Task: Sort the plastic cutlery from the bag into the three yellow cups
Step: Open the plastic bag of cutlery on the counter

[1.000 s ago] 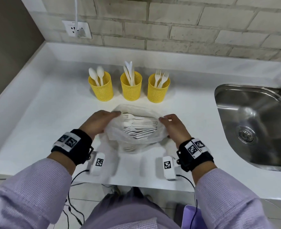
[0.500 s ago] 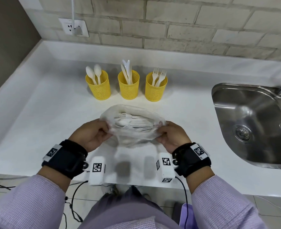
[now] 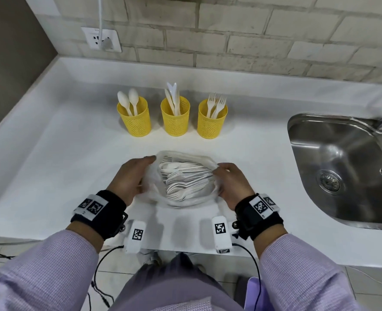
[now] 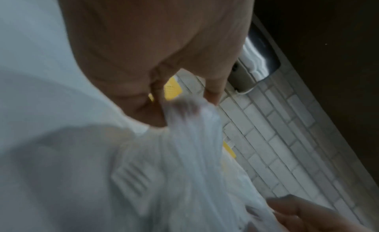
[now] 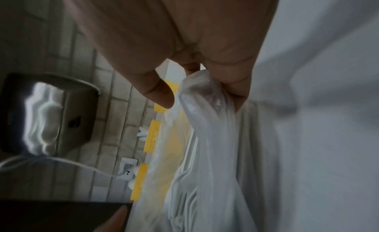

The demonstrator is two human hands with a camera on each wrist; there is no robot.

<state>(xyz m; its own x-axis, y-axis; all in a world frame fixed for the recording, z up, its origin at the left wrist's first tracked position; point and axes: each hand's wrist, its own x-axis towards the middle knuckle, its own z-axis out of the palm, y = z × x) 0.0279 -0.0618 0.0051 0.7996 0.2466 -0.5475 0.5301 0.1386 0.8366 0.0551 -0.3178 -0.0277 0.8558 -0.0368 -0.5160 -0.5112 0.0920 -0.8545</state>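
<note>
A clear plastic bag (image 3: 185, 202) lies on the white counter (image 3: 57, 158) with its mouth pulled wide. Inside is a pile of white plastic cutlery (image 3: 184, 181), mostly forks and spoons. My left hand (image 3: 131, 176) pinches the bag's left rim (image 4: 184, 109); my right hand (image 3: 232, 182) grips the bag's right rim (image 5: 203, 88). Three yellow mesh cups stand in a row behind the bag: the left cup (image 3: 135, 120) holds two spoons, the middle cup (image 3: 175, 118) knives, the right cup (image 3: 212, 122) forks.
A steel sink (image 3: 342, 169) is set into the counter at the right, its tap at the frame edge. A brick wall with a socket (image 3: 101, 40) and white cable runs behind. The counter's front edge lies just below my wrists.
Both hands have drawn the bag's rim apart and rolled it down, so the mouth stands wider and the cutlery lies more exposed. The bag has stayed in place on the counter.
</note>
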